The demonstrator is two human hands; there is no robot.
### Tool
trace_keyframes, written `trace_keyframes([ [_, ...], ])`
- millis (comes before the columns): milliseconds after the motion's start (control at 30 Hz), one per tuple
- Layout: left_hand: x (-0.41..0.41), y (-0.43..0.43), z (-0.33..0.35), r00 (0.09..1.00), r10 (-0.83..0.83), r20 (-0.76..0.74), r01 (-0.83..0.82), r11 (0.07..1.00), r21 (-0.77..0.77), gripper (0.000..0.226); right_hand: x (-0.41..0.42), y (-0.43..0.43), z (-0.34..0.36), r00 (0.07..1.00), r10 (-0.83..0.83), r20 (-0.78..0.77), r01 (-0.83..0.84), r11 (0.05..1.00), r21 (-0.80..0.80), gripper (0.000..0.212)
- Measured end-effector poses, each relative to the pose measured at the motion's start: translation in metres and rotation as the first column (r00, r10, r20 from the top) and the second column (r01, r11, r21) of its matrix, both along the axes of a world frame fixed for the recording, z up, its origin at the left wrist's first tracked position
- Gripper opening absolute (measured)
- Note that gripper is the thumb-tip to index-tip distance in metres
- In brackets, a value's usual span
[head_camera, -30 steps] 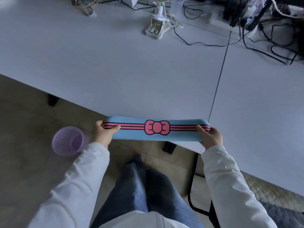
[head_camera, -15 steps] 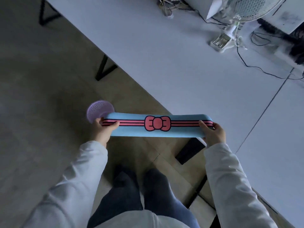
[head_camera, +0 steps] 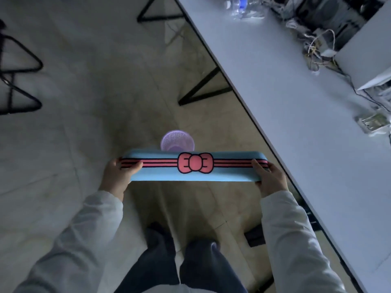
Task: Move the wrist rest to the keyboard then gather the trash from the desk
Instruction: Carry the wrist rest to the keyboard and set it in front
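Observation:
A long light-blue wrist rest (head_camera: 160, 175) with pink stripes and a pink bow hangs level in the air over the floor, left of the desk. My left hand (head_camera: 117, 176) grips its left end, thumb on top. My right hand (head_camera: 271, 178) grips its right end the same way. A purple mesh waste basket (head_camera: 177, 140) stands on the floor just beyond the rest, partly hidden by it. No keyboard is in view.
The white desk (head_camera: 296, 102) runs diagonally along the right, with tangled cables (head_camera: 317, 43), a white box (head_camera: 366, 53), clear plastic bottles (head_camera: 241, 5) and a small fan base (head_camera: 373, 124). Black triangular desk legs (head_camera: 203, 89) stand on the tiled floor.
The view has swung left, so the desk now lies along the right. The wrist rest, held by both hands, has come off the desk edge over the floor, near the basket.

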State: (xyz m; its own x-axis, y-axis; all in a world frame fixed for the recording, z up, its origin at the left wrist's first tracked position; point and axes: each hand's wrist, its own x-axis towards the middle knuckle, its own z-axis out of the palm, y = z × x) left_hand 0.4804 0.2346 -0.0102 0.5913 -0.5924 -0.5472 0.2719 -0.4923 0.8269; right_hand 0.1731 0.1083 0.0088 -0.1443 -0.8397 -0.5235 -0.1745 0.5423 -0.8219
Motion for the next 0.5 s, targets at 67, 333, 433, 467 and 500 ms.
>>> trace_keyframes([
  [67, 0.026, 0.012, 0.0, 0.999, 0.046, -0.029, -0.046, 0.999, 0.005, 0.011, 0.03, -0.002, 0.0, 0.998, 0.003, 0.065, -0.004, 1.0, 0.016, 0.02],
  [333, 0.092, 0.035, 0.001, 0.984, 0.172, -0.045, -0.173, 0.985, 0.0, 0.046, 0.115, -0.02, -0.001, 0.982, 0.103, 0.159, -0.113, 0.992, 0.059, 0.006],
  [433, 0.107, 0.035, 0.003, 0.967, 0.254, -0.016, -0.255, 0.967, -0.026, 0.036, 0.145, -0.032, -0.001, 0.968, 0.161, 0.19, -0.176, 0.982, 0.064, 0.023],
  [467, 0.112, 0.035, 0.004, 0.96, 0.28, -0.025, -0.281, 0.959, -0.035, 0.036, 0.155, -0.037, -0.002, 0.965, 0.179, 0.194, -0.195, 0.979, 0.067, 0.035],
  [500, 0.119, 0.032, 0.005, 0.955, 0.293, -0.038, -0.295, 0.955, -0.04, 0.038, 0.165, -0.043, -0.003, 0.962, 0.186, 0.198, -0.202, 0.977, 0.067, 0.037],
])
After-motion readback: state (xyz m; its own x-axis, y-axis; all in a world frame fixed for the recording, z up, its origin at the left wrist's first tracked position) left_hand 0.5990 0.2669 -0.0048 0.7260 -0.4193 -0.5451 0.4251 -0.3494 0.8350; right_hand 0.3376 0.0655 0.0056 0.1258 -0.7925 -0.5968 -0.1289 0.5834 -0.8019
